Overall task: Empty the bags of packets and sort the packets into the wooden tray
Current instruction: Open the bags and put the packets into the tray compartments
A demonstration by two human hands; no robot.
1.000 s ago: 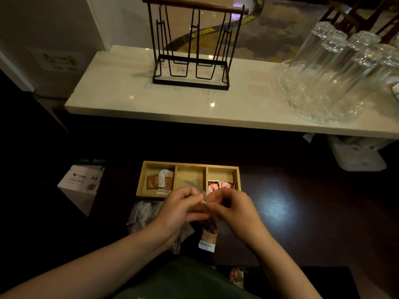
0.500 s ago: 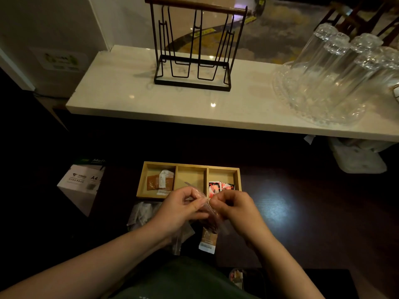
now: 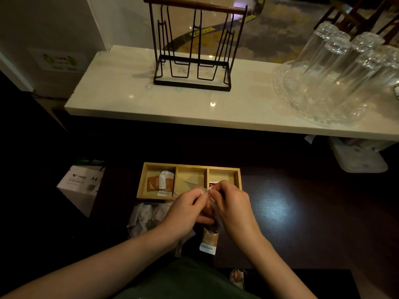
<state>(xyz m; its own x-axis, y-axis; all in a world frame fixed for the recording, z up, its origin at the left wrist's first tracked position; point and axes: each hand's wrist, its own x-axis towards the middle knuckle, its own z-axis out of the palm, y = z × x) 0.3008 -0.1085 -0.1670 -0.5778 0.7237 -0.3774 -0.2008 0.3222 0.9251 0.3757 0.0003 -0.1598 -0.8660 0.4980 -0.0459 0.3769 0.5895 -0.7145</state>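
A wooden tray (image 3: 192, 165) with three compartments lies on the dark table. Brown and white packets (image 3: 160, 183) fill its left compartment, red packets (image 3: 212, 184) its right one; the middle looks bare. Just in front of the tray, my left hand (image 3: 185, 212) and my right hand (image 3: 233, 203) both pinch the top of a small clear bag (image 3: 212, 214) holding brown packets. A brown packet (image 3: 209, 241) hangs out below it. Another clear bag of packets (image 3: 144, 216) lies to the left under my left wrist.
A white A4 paper box (image 3: 81, 186) stands left of the tray. Above, a pale marble shelf (image 3: 129, 98) carries a black wire rack (image 3: 194, 52) and upturned glasses on a glass dish (image 3: 323, 83). A small packet (image 3: 237, 276) lies near my lap.
Both hands have risen slightly toward the tray with the clear bag, and my fingers have shifted along its top edge. The tray's contents are unchanged.
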